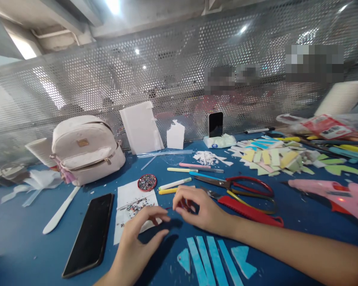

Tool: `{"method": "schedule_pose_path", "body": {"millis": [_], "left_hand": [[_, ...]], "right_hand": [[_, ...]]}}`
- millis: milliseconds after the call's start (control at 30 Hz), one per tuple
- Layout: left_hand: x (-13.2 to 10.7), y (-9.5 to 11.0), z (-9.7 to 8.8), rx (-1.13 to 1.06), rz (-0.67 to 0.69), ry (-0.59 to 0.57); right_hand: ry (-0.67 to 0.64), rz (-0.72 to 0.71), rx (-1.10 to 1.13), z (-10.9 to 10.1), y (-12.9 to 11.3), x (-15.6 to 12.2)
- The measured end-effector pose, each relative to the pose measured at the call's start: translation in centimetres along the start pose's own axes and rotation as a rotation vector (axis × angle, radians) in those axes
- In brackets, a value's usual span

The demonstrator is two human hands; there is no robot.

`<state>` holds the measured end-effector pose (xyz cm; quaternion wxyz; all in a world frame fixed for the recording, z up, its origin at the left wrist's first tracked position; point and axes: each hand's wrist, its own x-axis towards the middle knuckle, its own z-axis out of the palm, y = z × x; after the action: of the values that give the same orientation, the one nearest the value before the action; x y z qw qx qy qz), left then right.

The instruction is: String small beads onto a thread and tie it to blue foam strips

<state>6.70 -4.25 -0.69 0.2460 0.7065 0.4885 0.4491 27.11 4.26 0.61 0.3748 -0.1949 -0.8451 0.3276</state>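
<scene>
My left hand [137, 238] hovers over the blue table, thumb and forefinger curled toward each other near a white paper sheet [131, 206] sprinkled with tiny beads. My right hand [197, 208] is beside it, its fingers pinched on something small and dark red that I cannot make out. A round lid of beads [147, 182] sits just beyond the paper. Light blue foam strips [210, 256] lie in front of my right wrist.
A black phone [91, 234] and a white plastic knife [61, 210] lie left. Red scissors [238, 184], a red cutter [250, 212], pens, a pink glue gun [340, 196], foam scraps [274, 159], a small backpack [85, 149] and a standing phone [215, 124] surround the work spot.
</scene>
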Motion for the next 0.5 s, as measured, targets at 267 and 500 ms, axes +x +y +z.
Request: {"method": "schedule_pose_path", "body": {"millis": [267,500], "left_hand": [[3.5,0.1,0.5,0.36,0.048,-0.194],[5.7,-0.1,1.8,0.405,0.033,-0.238]], "right_hand": [[0.201,0.225,0.16,-0.1,1.3,0.4],[0.248,0.229,0.193,0.0,1.4,0.4]]}}
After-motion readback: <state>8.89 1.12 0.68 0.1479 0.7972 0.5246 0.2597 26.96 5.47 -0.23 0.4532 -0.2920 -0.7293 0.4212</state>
